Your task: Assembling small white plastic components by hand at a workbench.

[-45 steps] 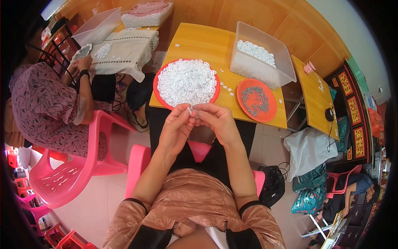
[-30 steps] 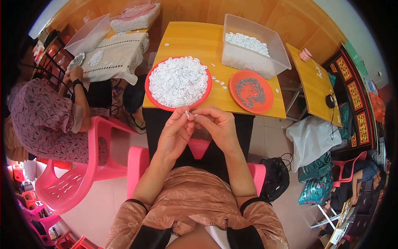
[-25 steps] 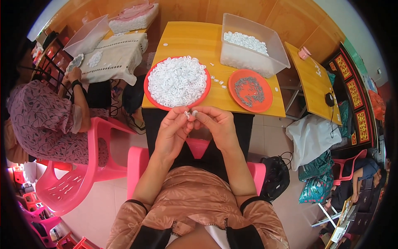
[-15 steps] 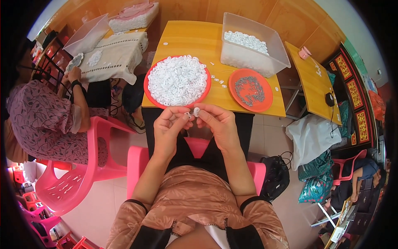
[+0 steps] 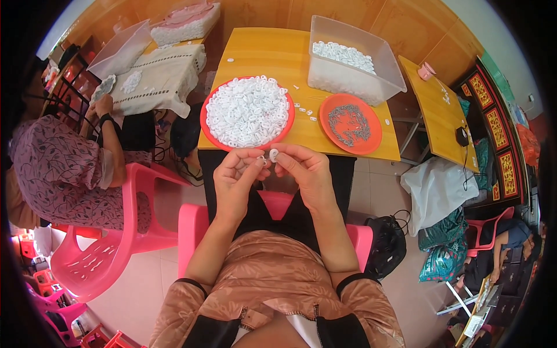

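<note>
Both my hands meet just off the near edge of the yellow table. Between thumb and forefinger, my left hand (image 5: 239,174) pinches a small white plastic piece (image 5: 266,162). A rounded white plastic part (image 5: 273,155) is pinched in my right hand (image 5: 304,174), very close to the left one; whether the two pieces touch I cannot tell. Just beyond my left hand, a red round tray (image 5: 204,126) is heaped with white oval plastic parts (image 5: 248,110). An orange plate (image 5: 366,144) with grey metal pins (image 5: 348,124) lies beyond my right hand.
A clear plastic bin (image 5: 354,82) of white parts stands at the table's (image 5: 261,49) far right. Several loose pieces lie between tray and plate. On the left, another person (image 5: 69,174) works at a cloth-covered table (image 5: 168,81). A pink chair (image 5: 139,203) stands close by; bags (image 5: 435,191) lie right.
My hands hold almost the same place and grip. The white part in my right hand seems turned slightly. The view has shifted a little.
</note>
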Demonstrator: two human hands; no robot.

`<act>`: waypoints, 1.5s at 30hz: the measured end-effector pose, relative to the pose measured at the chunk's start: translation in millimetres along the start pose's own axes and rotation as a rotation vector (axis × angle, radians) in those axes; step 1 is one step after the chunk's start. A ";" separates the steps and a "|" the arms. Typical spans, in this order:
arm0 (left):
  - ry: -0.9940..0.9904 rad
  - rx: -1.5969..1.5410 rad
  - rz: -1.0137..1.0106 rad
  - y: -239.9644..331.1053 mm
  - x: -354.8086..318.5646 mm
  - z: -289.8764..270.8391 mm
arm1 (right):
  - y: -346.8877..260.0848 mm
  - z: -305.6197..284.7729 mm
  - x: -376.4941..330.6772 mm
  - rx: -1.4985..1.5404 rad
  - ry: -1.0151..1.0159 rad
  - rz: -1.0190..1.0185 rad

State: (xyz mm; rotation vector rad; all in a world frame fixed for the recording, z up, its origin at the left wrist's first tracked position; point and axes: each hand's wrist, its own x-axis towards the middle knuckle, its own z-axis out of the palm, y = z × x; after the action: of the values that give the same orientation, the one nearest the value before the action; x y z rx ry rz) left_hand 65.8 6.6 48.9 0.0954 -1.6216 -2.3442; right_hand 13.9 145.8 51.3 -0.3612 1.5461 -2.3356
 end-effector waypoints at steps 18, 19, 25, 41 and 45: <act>0.048 0.245 0.154 -1.2 -3.9 8.5 | -2.4 6.8 -5.8 -0.406 0.056 -0.282; 0.047 0.245 0.153 -1.8 -3.1 7.8 | -2.7 5.4 -5.7 -0.456 0.048 -0.317; 0.001 0.155 0.035 2.3 -2.8 3.0 | -10.9 10.4 -9.3 -0.427 0.041 -0.293; -0.409 0.107 0.288 -20.0 14.0 -15.0 | -21.9 11.3 -14.3 -0.022 -0.068 -0.086; -0.351 0.044 0.314 -25.4 8.6 -10.3 | -22.6 9.0 -14.8 0.007 -0.068 -0.053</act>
State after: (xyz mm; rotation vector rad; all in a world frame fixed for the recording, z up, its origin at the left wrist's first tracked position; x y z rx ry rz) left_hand 54.7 3.1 22.6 -0.5516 -1.6916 -2.1664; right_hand 28.2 152.2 75.1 -0.4806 1.5141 -2.3419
